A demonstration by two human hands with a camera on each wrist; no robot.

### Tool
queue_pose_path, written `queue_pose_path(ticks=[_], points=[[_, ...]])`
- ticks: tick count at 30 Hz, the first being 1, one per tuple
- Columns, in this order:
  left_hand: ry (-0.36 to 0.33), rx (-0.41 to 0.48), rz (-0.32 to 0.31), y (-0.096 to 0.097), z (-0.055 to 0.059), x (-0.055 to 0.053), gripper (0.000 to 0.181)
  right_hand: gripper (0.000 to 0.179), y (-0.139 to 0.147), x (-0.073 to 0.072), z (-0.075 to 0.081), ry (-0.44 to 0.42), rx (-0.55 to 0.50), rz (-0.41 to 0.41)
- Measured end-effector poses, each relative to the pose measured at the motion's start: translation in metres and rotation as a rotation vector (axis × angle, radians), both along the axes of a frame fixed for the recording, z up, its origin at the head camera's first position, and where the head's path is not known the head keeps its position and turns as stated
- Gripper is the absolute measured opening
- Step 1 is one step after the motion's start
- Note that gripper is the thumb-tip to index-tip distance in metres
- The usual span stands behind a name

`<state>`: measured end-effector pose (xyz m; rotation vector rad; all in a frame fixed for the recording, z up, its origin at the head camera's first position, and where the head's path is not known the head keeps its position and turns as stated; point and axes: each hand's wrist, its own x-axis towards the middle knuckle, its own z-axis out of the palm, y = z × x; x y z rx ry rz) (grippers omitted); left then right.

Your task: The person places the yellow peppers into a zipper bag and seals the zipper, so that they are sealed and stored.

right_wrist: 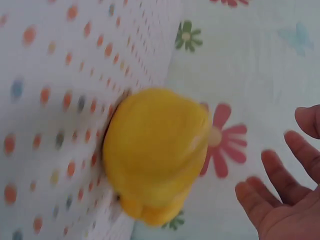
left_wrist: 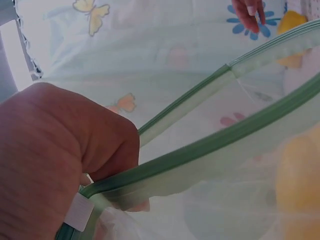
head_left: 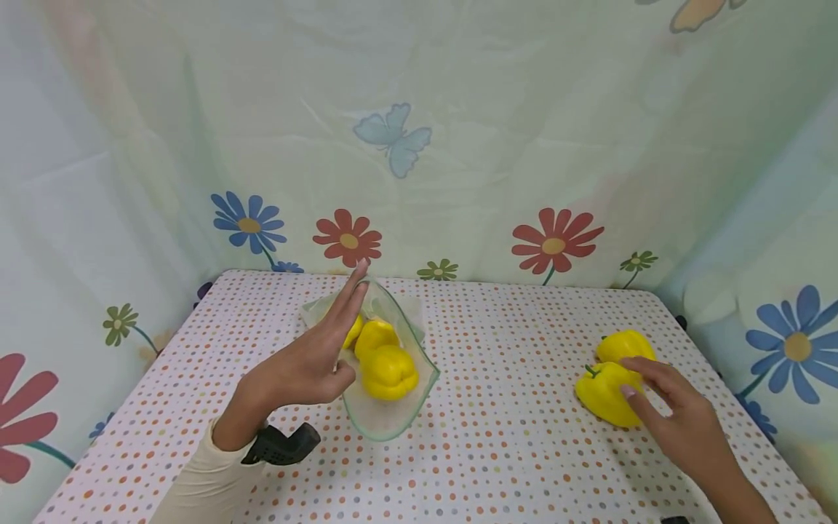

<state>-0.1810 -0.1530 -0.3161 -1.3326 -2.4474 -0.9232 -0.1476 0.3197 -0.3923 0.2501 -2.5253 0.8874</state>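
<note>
My left hand [head_left: 297,371] grips the left edge of a clear zip bag [head_left: 380,426] with a green rim, its longer fingers reaching up along the side. In the left wrist view, the green zip strip [left_wrist: 200,150] runs past the curled fingers and a fingertip shows through the plastic. Inside the bag lie several yellow bell peppers, the nearest pepper [head_left: 389,372] close to the mouth. My right hand [head_left: 681,418], fingers spread and slightly bent, hovers beside a yellow bell pepper [head_left: 605,397] with a green stem. Another pepper [head_left: 625,343] sits just behind that one.
A dotted cloth covers the table [head_left: 497,437]. Behind and at both sides hangs a pale curtain [head_left: 458,87] printed with flowers and butterflies. A black wrist strap mount [head_left: 284,444] sticks out from my left wrist.
</note>
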Motion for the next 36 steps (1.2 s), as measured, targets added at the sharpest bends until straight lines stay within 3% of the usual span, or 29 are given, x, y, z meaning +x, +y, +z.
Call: queue_pose_path(ticks=[3,5,9,12,17,22,30,36], points=[[-0.027,0.002,0.035,-0.001,0.001,0.001,0.107,0.045,0.021,0.000,-0.005,-0.041,-0.033,-0.091],[-0.046,0.006,0.058,-0.002,0.002,0.001,0.109,0.050,0.032,0.000,-0.008,-0.130,-0.060,-0.142],[-0.072,-0.003,0.094,-0.003,0.000,0.002,0.107,0.068,0.048,-0.004,-0.015,-0.370,-0.091,-0.131],[-0.071,-0.009,0.106,-0.005,-0.001,0.004,0.106,0.086,0.054,-0.009,-0.021,-0.534,-0.129,-0.073],[-0.063,-0.014,0.116,-0.006,-0.001,0.006,0.105,0.105,0.057,-0.017,-0.028,-0.700,-0.152,-0.058],[-0.042,-0.020,0.105,-0.005,0.002,0.004,0.106,0.110,0.057,-0.022,-0.031,-0.723,-0.160,-0.068],[-0.042,-0.009,0.103,-0.004,0.002,0.001,0.106,0.104,0.048,-0.028,-0.031,-0.693,-0.071,-0.023],[-0.059,0.000,0.100,-0.002,0.001,0.001,0.107,0.099,0.044,-0.028,-0.026,-0.624,-0.017,-0.078]])
